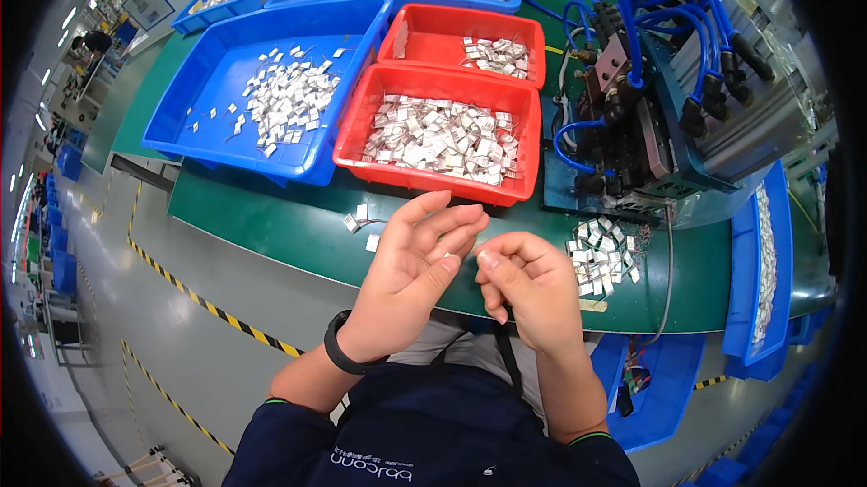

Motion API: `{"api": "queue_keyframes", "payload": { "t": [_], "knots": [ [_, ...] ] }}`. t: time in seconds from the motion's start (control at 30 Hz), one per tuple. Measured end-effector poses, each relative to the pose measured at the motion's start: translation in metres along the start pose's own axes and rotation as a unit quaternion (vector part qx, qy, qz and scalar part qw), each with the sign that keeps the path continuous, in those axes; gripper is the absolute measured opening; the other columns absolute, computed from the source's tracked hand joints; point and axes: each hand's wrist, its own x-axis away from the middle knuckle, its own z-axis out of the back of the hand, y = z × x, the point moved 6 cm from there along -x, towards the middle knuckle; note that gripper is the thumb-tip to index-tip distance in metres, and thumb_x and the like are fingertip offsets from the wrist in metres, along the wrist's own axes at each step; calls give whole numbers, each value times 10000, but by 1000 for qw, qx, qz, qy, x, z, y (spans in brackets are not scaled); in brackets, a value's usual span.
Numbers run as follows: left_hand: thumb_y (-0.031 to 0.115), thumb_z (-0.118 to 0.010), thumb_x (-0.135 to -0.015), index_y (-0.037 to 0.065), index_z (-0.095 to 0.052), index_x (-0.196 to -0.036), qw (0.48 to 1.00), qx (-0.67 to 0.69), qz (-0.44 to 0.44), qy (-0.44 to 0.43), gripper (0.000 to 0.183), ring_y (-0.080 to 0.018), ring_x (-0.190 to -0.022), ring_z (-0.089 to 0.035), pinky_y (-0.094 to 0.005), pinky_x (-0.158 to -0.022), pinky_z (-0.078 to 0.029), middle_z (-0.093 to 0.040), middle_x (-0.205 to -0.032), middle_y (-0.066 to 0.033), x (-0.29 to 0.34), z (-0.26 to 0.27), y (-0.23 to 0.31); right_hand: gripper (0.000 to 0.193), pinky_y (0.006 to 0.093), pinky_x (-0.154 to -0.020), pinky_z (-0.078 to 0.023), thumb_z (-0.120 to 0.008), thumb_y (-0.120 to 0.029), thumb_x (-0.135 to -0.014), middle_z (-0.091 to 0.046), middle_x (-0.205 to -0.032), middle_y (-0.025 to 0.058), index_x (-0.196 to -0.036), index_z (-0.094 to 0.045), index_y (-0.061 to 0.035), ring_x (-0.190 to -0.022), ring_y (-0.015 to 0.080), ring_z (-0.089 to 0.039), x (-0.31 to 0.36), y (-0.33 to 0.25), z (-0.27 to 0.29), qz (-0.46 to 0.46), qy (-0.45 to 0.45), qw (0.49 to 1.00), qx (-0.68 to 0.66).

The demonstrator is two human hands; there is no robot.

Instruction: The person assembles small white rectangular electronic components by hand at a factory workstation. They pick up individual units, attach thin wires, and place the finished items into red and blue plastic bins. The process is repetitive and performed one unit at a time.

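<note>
My left hand (411, 257) is raised over the green bench's front edge, palm turned up and inward, fingers stretched out and slightly curved. A pale spot shows at its thumb tip; whether that is a part or the nail I cannot tell. Close beside it, my right hand (533, 284) has thumb and index finger pinched together near the left fingertips. Whatever lies in that pinch is too small to make out. Several small white rectangular parts with thin leads (372, 241) lie loose left of my left hand. A heap of similar white parts (601, 257) rests right of my right hand.
Beyond my hands, a red bin (348, 153) holds many white parts, with another red bin (424, 22) behind it. A large blue bin (208, 63) stands left. Rightward is a machine with blue air hoses (632, 117); a grey cable (669, 279) hangs over the edge.
</note>
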Motion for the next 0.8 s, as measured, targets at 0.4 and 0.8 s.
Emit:
{"api": "queue_keyframes", "payload": {
  "t": [0.4, 0.8],
  "knots": [
    [-32, -439, -942, 123, -173, -1468, 997, 70, -11, -21, 609, -357, -1380, -299, -457, -1112, -280, -316, -1454, -262, -5, -8, -2, 176, 177, -392, -307, -668, -155, -887, -545, -568, -15, -958, -617, -2, -431, 19, -452, -8, 6, -9, -40, -48, 992, 109],
    [20, -599, -913, -31, -574, -1079, 995, -83, 12, 52, 175, -135, -992, -587, -278, -880, -478, -573, -1100, -93, 9, 10, -4, 134, 187, -398, -369, -655, -105, -893, -589, -671, 43, -922, -612, 18, -480, 46, -491, -3, 3, 1, 12, -7, 1000, -12]
  ]
}}
